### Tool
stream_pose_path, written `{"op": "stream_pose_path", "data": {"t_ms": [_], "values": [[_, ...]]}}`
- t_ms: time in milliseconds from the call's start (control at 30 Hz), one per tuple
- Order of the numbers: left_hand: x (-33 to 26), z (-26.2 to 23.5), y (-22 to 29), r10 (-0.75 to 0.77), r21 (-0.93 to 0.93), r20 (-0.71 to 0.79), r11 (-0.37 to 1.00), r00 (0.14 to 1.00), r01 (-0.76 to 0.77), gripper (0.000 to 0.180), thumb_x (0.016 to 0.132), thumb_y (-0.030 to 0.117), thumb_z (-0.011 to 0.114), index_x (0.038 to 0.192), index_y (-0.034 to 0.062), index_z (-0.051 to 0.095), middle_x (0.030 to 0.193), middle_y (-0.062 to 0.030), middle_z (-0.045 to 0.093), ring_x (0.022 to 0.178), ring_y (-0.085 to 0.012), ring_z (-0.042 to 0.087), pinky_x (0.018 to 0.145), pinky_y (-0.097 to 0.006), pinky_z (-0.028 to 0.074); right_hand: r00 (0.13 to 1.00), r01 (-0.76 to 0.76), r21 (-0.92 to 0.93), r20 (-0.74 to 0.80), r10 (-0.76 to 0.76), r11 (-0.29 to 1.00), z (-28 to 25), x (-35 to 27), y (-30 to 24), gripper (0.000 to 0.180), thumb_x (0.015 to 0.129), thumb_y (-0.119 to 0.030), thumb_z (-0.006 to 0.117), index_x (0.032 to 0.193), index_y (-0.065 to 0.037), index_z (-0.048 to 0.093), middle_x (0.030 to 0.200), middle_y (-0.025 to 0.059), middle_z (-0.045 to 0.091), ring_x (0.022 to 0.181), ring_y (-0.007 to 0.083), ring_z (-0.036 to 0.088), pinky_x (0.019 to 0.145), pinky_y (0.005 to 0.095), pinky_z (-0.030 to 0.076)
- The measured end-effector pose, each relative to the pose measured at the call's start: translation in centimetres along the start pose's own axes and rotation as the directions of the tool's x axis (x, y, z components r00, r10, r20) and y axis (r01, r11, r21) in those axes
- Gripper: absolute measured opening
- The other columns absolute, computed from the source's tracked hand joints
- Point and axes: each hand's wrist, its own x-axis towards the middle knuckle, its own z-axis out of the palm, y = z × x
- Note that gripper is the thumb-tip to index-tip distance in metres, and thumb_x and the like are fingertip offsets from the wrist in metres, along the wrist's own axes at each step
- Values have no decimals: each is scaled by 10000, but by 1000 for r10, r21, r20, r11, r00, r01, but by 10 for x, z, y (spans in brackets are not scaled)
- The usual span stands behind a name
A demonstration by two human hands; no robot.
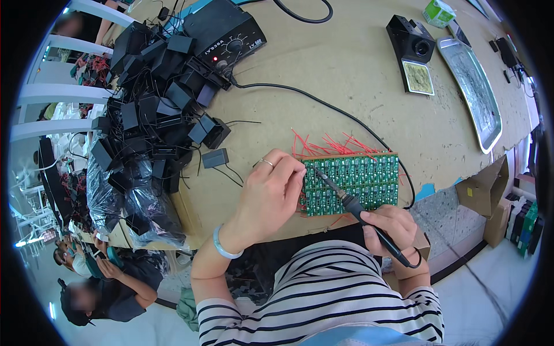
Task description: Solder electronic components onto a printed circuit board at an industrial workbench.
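While right hand (392,229) holds iron (352,206), seemingly touching board (375,183)

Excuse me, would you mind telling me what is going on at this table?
The person's right hand holds a soldering iron, its tip over the left part of a green board. The left hand is at the board's upper left corner; whether it pinches anything is too small to tell. Red wires stick out past the board's far edge, and black cases lie piled to the left.
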Motion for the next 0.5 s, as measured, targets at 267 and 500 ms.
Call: {"op": "stream_pose_path", "data": {"t_ms": [267, 500], "values": [[2, 1, 1, -24, 3, 11, 1000, 1000, 24, 92, 854, -47, 698, 914, 12, 661, 836, -77, 613, 601, -162, 574, 547, -293, 461, 992, 98, -44, 83, -94, 994, -5, 5, -8, 353, 715, -2, 769, 1066, -38, 742, 862, 76, 693, 625, 201, 641, 558, 306, 528], [-1, 1, 4, -10, 54, 22, 998, 1000, 9, 78, 858, -40, 692, 908, 10, 657, 828, -83, 606, 603, -173, 579, 557, -310, 468, 997, 61, -45, -50, -64, 997, -18, -8, -10, 287, 751, -4, 737, 1037, -35, 731, 795, 52, 645, 600, 206, 627, 545, 327, 531]]}}
